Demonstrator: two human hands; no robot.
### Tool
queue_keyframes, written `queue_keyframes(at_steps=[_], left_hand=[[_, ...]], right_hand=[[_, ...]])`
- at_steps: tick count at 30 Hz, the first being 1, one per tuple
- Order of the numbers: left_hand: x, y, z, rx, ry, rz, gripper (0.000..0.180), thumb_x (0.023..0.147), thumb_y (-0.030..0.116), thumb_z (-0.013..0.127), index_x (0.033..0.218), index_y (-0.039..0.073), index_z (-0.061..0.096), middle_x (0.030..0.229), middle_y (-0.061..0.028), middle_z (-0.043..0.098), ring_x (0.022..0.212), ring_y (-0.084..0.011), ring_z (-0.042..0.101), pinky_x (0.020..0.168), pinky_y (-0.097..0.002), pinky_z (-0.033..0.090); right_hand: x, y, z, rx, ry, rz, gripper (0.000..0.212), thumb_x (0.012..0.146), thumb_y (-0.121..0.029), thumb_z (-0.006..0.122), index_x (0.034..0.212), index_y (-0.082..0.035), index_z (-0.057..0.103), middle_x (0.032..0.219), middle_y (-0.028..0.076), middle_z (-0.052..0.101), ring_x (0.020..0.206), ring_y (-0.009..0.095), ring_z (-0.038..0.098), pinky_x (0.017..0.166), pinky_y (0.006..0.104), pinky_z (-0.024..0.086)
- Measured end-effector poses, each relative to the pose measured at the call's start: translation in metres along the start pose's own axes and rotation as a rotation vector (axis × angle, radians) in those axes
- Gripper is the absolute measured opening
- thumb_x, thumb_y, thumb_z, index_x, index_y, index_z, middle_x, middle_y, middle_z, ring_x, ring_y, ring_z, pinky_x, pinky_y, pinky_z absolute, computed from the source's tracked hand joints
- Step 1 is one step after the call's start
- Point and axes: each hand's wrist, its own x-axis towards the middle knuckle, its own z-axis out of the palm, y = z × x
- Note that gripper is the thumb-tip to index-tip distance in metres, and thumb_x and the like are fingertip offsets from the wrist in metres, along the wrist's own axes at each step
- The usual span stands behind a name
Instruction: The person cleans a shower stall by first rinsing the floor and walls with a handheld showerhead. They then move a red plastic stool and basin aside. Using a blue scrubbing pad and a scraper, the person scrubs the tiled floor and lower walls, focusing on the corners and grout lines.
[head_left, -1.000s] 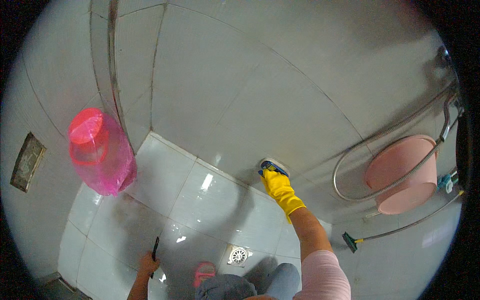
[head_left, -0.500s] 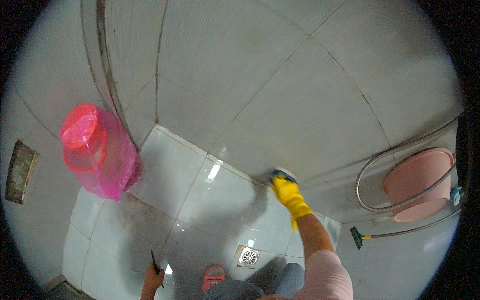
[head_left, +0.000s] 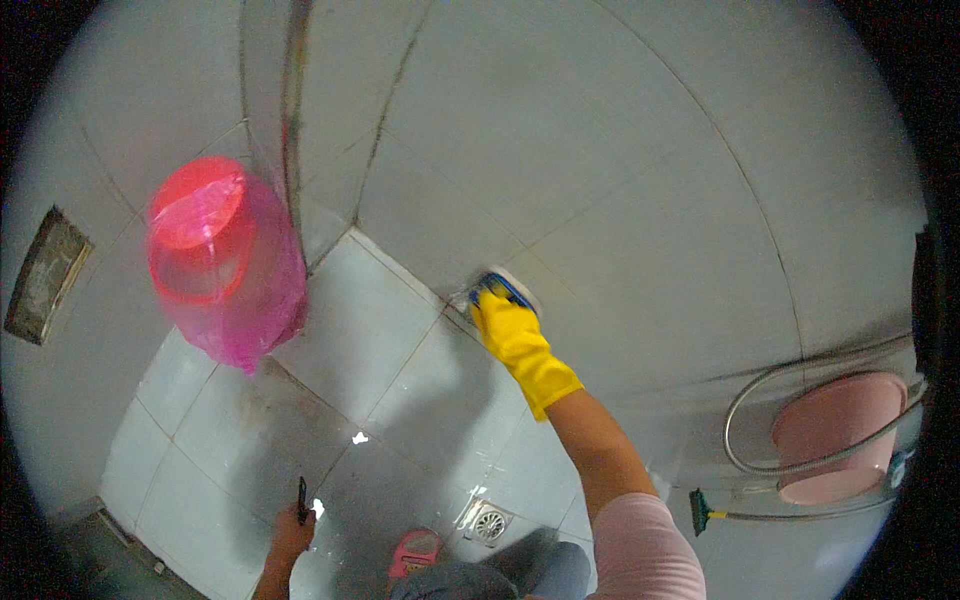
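Observation:
My right hand (head_left: 510,325), in a yellow rubber glove, is closed round a blue scrub brush (head_left: 518,287) with a pale underside. The brush rests against the grey tiled wall (head_left: 620,220), low down where it meets the floor. My bare left hand (head_left: 290,540) is closed on a slim dark stick-like object (head_left: 302,492) over the wet floor tiles (head_left: 330,370). Its lower end is hidden in the fingers, so I cannot tell its kind.
A red bucket-like container (head_left: 205,205) in pink plastic stands at the left. On the right are a pink tub (head_left: 840,430), a metal shower hose (head_left: 735,440) and a green-headed brush (head_left: 699,512). A floor drain (head_left: 489,524) lies near my pink slipper (head_left: 415,552).
My right hand has slid the scrub brush leftward along the foot of the wall, toward the corner. The view has shifted too. My left hand still grips the dark object.

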Motion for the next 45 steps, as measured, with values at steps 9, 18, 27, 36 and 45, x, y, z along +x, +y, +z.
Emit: queue_keyframes(at_steps=[9, 18, 27, 36, 45], left_hand=[[0.019, -0.009, -0.016, -0.081, 0.078, 0.091, 0.023, 0.081, 0.020, 0.053, 0.081, -0.003, 0.055, 0.068, -0.0189, 0.059, 0.064, -0.0354, 0.060, 0.058, -0.0446, 0.045], [-0.007, -0.003, -0.019, -0.037, 0.126, 0.034, 0.022, 0.081, 0.019, 0.055, 0.086, -0.003, 0.053, 0.062, -0.0188, 0.058, 0.055, -0.0329, 0.059, 0.052, -0.0419, 0.045], [0.002, 0.034, -0.011, -0.153, -0.027, 0.114, 0.022, 0.084, 0.018, 0.053, 0.084, -0.004, 0.054, 0.060, -0.0117, 0.058, 0.051, -0.0249, 0.059, 0.047, -0.0350, 0.044], [0.009, 0.080, 0.000, -0.082, -0.109, 0.121, 0.019, 0.083, 0.015, 0.054, 0.082, -0.004, 0.054, 0.063, -0.0127, 0.058, 0.054, -0.0208, 0.056, 0.051, -0.0321, 0.044], [-0.008, 0.116, 0.001, 0.056, -0.183, 0.190, 0.019, 0.085, 0.015, 0.052, 0.081, -0.002, 0.054, 0.061, -0.0125, 0.057, 0.054, -0.0200, 0.059, 0.049, -0.0327, 0.044]], right_hand=[[0.137, -0.081, 0.045, 0.116, -0.355, 0.229, 0.026, 0.086, -0.027, 0.040, 0.105, -0.013, 0.051, 0.105, 0.019, 0.058, 0.095, 0.038, 0.056, 0.078, 0.0459, 0.045], [-0.032, 0.012, 0.035, 0.018, -0.313, 0.176, 0.030, 0.084, -0.030, 0.052, 0.100, -0.004, 0.056, 0.099, 0.019, 0.058, 0.089, 0.037, 0.055, 0.077, 0.0427, 0.044], [-0.148, 0.048, 0.036, -0.003, -0.245, 0.200, 0.023, 0.076, -0.026, 0.059, 0.091, -0.008, 0.057, 0.097, 0.014, 0.056, 0.092, 0.035, 0.052, 0.078, 0.0404, 0.043], [-0.035, 0.016, 0.082, 0.239, -0.405, 0.197, 0.023, 0.083, -0.023, 0.044, 0.096, -0.007, 0.055, 0.093, 0.019, 0.060, 0.086, 0.036, 0.057, 0.076, 0.0439, 0.046], [-0.255, 0.144, 0.006, 0.002, -0.305, 0.387, 0.022, 0.078, -0.024, 0.054, 0.093, -0.007, 0.058, 0.096, 0.016, 0.058, 0.090, 0.034, 0.055, 0.077, 0.0420, 0.044]])
